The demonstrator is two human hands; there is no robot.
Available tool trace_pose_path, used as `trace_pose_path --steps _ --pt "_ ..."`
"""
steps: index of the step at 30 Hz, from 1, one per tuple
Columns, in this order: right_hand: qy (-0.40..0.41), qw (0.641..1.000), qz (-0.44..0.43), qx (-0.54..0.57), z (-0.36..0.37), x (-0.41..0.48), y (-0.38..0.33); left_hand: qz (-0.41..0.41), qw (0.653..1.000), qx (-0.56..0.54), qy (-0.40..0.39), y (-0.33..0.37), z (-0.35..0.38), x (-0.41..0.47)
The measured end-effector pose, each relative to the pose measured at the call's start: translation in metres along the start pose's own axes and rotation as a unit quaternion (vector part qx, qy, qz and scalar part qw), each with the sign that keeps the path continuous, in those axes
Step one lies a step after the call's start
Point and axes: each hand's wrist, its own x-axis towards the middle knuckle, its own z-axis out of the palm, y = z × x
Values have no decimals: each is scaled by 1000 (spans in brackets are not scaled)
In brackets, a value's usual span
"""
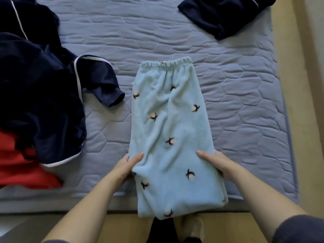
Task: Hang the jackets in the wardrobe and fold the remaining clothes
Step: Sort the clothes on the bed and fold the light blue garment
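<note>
Light blue fleece trousers (pixel 168 130) with small dark and pink motifs lie lengthwise on the bed, folded leg on leg, elastic waistband at the far end. The near end hangs over the mattress edge. My left hand (pixel 128 167) grips the trousers' left edge, thumb on top and fingers tucked under the cloth. On the right edge my right hand (pixel 215 163) grips the same way, thumb on top. A pile of dark navy garments (pixel 40 95) with white piping lies at the left, over a red garment (pixel 19 167).
A blue-grey quilted mattress (pixel 236 95) fills the view. Another dark navy garment (pixel 222 14) lies at the far right corner. The yellowish floor (pixel 306 85) runs along the right side and below the near mattress edge, where my feet show.
</note>
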Motion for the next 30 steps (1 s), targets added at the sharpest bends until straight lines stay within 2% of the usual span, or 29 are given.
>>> trace_pose_path --steps 2,5,7,9,12,13,15,18,21,23,26,30 --pt "-17 999 12 -25 -2 -12 28 -8 1000 -18 14 -37 6 -15" --pt "12 998 -3 -59 -5 -25 64 25 992 107 67 -81 17 -30" --pt "78 989 -43 -115 -8 -32 79 48 976 155 145 -95 23 -33" --pt "161 969 -87 -169 -7 -38 89 79 968 136 194 -103 30 -38" --pt "294 915 -181 -208 2 -56 102 167 931 160 282 -115 41 -55" --pt "316 898 -206 -226 5 -64 107 192 920 168 298 -121 45 -63" --pt "293 901 -204 -247 11 -78 122 223 909 190 297 -135 50 -80" --pt "214 939 -162 -216 19 -93 139 267 886 231 302 -154 52 -100" --pt "248 931 -179 -199 20 -92 139 289 855 270 336 -158 56 -105" --pt "258 936 -181 -158 21 -89 132 289 846 275 353 -155 59 -103" --pt "227 954 -150 -127 23 -83 123 270 839 286 375 -149 65 -99" --pt "175 963 -132 -155 11 -73 117 271 833 311 369 -148 60 -93"
